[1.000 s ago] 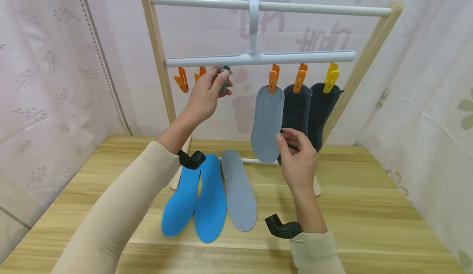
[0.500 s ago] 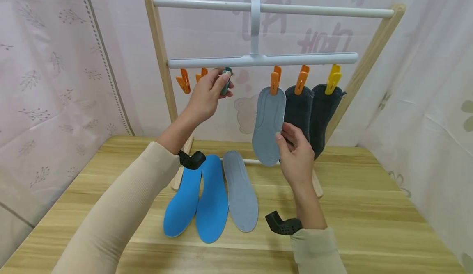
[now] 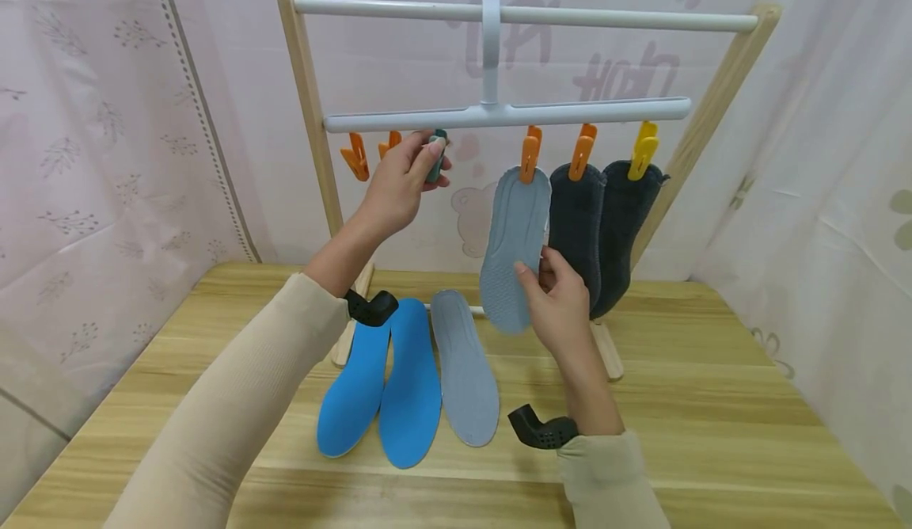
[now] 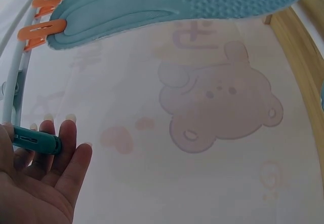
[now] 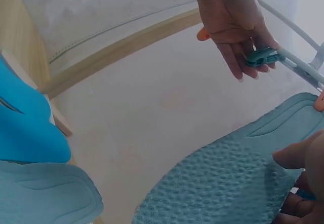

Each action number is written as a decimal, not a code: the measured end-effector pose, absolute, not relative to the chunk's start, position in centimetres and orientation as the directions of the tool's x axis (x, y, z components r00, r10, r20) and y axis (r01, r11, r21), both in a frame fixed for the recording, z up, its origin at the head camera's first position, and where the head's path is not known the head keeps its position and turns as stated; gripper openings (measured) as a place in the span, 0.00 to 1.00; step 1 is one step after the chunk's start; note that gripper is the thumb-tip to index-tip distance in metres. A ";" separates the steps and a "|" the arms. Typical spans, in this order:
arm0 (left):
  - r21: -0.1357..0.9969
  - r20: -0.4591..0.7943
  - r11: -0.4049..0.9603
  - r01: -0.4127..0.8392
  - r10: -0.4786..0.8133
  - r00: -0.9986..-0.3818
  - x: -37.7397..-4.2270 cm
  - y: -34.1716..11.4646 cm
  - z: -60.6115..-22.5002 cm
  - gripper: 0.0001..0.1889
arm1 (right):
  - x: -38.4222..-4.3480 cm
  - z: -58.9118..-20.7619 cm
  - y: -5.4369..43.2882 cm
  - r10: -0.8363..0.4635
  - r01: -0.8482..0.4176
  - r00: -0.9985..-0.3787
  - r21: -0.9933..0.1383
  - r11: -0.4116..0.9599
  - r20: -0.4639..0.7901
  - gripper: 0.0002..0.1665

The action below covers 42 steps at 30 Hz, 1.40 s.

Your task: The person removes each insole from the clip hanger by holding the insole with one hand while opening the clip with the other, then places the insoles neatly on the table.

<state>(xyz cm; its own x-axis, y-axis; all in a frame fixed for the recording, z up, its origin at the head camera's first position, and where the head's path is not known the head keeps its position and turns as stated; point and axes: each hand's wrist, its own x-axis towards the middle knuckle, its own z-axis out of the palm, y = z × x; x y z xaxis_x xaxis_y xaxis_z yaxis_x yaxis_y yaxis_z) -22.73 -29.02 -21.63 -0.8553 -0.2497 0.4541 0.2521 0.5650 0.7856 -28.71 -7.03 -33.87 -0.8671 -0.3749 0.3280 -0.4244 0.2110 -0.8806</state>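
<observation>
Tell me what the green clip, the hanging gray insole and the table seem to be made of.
The green clip: likely molded plastic, smooth with a slight sheen; a slot shows in its face.
The hanging gray insole: perhaps foam, matte; pressed contour lines and a bumpy-textured lower end suggest it.
The table: wood or wood-look laminate, smooth; the long grain streaks leave open which.

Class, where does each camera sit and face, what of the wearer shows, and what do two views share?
Head: on the head, facing forward and down at the hanger; left hand, right hand, sleeves show.
Left wrist: worn there, facing past the green clip to a bear print; only the left hand shows.
Right wrist: worn there, facing the hanging grey insole; both hands partly show.
Wrist views share: the hanging grey insole, the green clip.
</observation>
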 end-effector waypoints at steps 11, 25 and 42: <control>0.788 0.459 0.556 0.265 -0.245 -0.854 -22.8 -28.9 -21.8 0.18 | -28.9 -34.3 -7.0 -0.377 -0.438 -0.851 -0.890 0.123 0.367 0.21; 0.781 0.468 0.561 0.273 -0.238 -0.851 -22.8 -28.7 -22.2 0.19 | -28.7 -34.5 -7.1 -0.354 -0.449 -0.852 -0.887 0.112 0.387 0.20; 0.778 0.502 0.557 0.290 -0.273 -0.821 -22.4 -29.0 -23.1 0.23 | -28.8 -34.8 -7.1 -0.317 -0.465 -0.854 -0.878 0.111 0.412 0.20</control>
